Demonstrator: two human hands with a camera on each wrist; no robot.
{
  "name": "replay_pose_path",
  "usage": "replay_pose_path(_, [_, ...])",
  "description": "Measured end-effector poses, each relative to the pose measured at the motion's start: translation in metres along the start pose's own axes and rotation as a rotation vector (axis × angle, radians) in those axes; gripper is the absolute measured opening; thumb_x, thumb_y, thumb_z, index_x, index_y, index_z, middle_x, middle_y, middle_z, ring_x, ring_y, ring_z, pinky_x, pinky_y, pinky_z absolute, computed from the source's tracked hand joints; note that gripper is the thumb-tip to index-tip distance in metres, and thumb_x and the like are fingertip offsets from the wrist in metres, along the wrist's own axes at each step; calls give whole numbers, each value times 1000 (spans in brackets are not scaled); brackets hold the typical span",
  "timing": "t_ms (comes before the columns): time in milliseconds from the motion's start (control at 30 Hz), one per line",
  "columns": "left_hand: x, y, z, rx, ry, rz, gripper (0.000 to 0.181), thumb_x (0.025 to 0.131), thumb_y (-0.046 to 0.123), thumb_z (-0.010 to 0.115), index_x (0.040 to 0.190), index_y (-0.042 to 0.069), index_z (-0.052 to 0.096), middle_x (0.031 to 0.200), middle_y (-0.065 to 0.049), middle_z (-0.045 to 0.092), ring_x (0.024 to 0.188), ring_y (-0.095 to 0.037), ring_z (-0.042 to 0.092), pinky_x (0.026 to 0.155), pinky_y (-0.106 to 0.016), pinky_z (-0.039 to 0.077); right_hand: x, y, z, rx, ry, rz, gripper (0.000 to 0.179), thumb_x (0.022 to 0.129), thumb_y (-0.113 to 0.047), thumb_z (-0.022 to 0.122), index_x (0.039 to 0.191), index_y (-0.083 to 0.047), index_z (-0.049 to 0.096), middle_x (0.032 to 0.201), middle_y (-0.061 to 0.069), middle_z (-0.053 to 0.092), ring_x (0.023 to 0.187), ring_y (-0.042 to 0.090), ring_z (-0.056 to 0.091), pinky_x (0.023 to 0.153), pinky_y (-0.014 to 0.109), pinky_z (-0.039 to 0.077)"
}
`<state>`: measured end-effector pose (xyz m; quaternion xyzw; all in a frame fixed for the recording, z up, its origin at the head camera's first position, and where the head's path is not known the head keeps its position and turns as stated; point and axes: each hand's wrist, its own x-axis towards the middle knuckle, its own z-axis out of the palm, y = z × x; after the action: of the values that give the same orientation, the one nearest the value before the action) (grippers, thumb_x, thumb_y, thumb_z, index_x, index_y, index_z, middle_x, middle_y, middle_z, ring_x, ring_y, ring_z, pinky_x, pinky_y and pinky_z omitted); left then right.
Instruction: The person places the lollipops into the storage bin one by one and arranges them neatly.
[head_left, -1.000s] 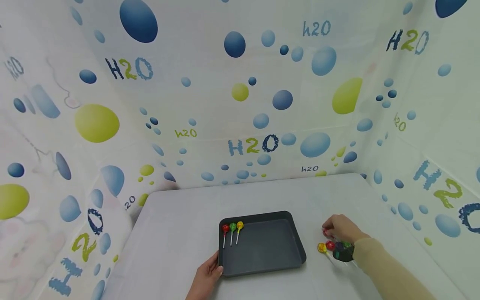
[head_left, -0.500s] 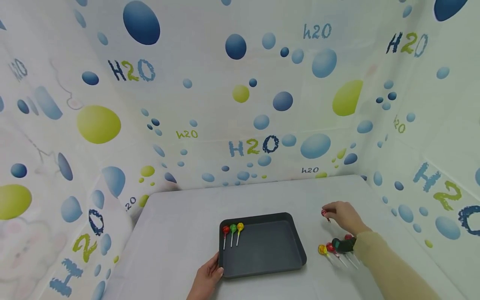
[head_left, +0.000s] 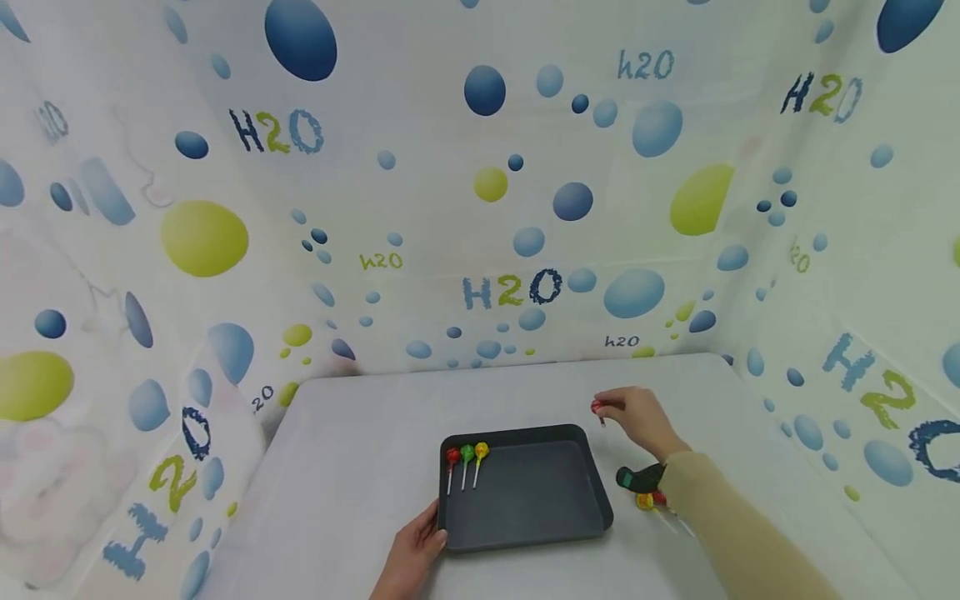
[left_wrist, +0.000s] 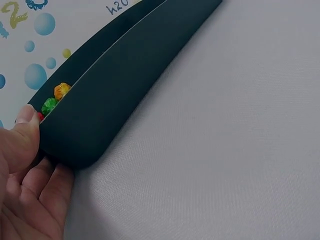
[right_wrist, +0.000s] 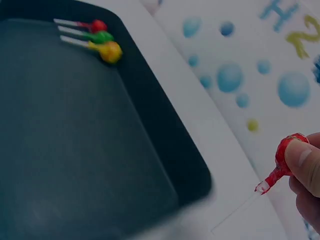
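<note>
My right hand (head_left: 636,417) pinches a red lollipop (right_wrist: 282,162) by its wrapped head, its white stick hanging down, just beyond the tray's far right corner. The dark tray (head_left: 525,500) lies flat on the table. At its left side my left hand (head_left: 414,546) grips the rim, thumb on top and fingers below in the left wrist view. Inside the tray's far left corner, a red lollipop (head_left: 453,456), a green lollipop (head_left: 467,453) and a yellow lollipop (head_left: 482,451) lie side by side, heads toward the far wall.
Right of the tray lies a yellow lollipop (head_left: 645,502) with a red one beside it, partly hidden by my right sleeve (head_left: 727,508) and a dark wrist strap (head_left: 639,478). The white table (head_left: 360,450) meets patterned sheet walls (head_left: 420,208) at the back and sides.
My right hand has lifted the red lollipop from the pile on the right and carried it left and away from me, toward the tray. The left hand stays at the rim.
</note>
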<state>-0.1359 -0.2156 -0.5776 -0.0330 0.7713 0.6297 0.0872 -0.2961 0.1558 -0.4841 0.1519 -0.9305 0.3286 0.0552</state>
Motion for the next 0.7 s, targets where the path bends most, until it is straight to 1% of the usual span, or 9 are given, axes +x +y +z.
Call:
replay_pose_path(133, [0, 0, 2, -23, -3, 14, 59, 92, 0, 57, 140, -17, 26, 145, -34, 28, 133, -44, 32, 104, -38, 42, 6, -31, 42, 62, -22, -11, 24, 84, -13, 72, 107, -7, 73, 97, 3, 72, 90, 19, 67, 80, 38, 58])
replay_pose_path(233, [-1, -2, 4, -49, -12, 30, 59, 92, -2, 56, 140, -18, 26, 145, -34, 28, 133, -43, 32, 104, -36, 42, 9, -49, 73, 98, -57, -16, 23, 83, -13, 72, 106, -7, 74, 97, 1, 72, 89, 18, 67, 78, 35, 59])
replay_pose_path(300, [-2, -2, 5, -67, -14, 29, 59, 92, -1, 56, 140, -17, 26, 145, -34, 28, 134, -43, 32, 104, -35, 42, 9, -59, 90, 127, -82, -26, 24, 84, -13, 72, 106, -5, 73, 96, 2, 72, 89, 18, 67, 76, 34, 59])
replay_pose_path(367, [-2, -1, 4, -72, -16, 15, 60, 93, 0, 56, 141, -16, 26, 146, -33, 28, 134, -42, 31, 105, -36, 42, 9, -68, 103, 140, -110, -42, 24, 85, -12, 71, 107, -3, 72, 96, 4, 72, 89, 20, 67, 74, 34, 59])
replay_pose_path(467, [-2, 0, 3, -74, -10, 0, 60, 93, 2, 56, 142, -16, 26, 146, -33, 28, 135, -42, 30, 106, -37, 40, 10, -79, 117, 149, -128, -35, 21, 85, -11, 70, 105, -3, 73, 94, 5, 72, 86, 21, 67, 71, 33, 59])
replay_pose_path(567, [-3, 2, 2, -73, 2, -12, 60, 93, 2, 56, 142, -15, 27, 147, -32, 28, 135, -41, 31, 106, -37, 40, 11, -87, 129, 125, -125, -14, 18, 84, -11, 71, 100, -4, 74, 91, 5, 72, 83, 21, 67, 70, 35, 59])
replay_pose_path(600, [-4, 2, 1, -75, 3, -13, 60, 93, 2, 56, 142, -15, 27, 147, -32, 28, 135, -41, 31, 106, -36, 40, 11, -90, 132, 120, -126, 5, 18, 83, -12, 72, 100, -5, 74, 91, 5, 72, 83, 21, 67, 70, 35, 59])
replay_pose_path(633, [-4, 3, 0, -71, 6, -15, 60, 93, 2, 57, 142, -14, 27, 147, -32, 29, 135, -41, 31, 105, -36, 40, 12, -91, 136, 109, -122, 16, 18, 83, -12, 72, 99, -5, 74, 89, 5, 72, 82, 21, 67, 73, 37, 58])
replay_pose_path(700, [-4, 3, -1, -74, 7, -18, 60, 93, 3, 57, 142, -14, 27, 147, -31, 29, 135, -41, 31, 105, -36, 41, 13, -94, 143, 78, -109, 35, 17, 81, -13, 74, 97, -5, 74, 87, 4, 72, 80, 21, 67, 74, 40, 58])
